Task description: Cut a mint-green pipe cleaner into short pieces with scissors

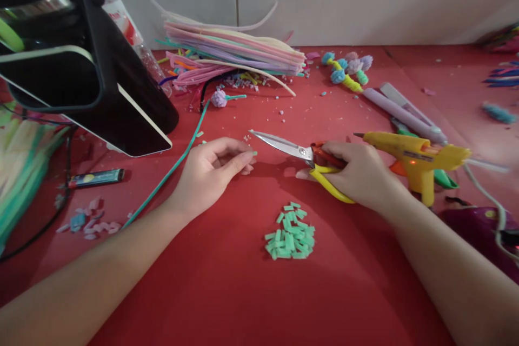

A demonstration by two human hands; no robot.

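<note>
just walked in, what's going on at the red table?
A person is cutting craft material. The right hand grips yellow-handled scissors, blades shut and pointing left. The left hand pinches a tiny green piece at its fingertips, beside a long green pipe cleaner. A small pile of green cut pieces lies between the arms. A yellow glue gun stands just right of the scissors, and a bundle of pastel pipe cleaners lies at the back.
</note>
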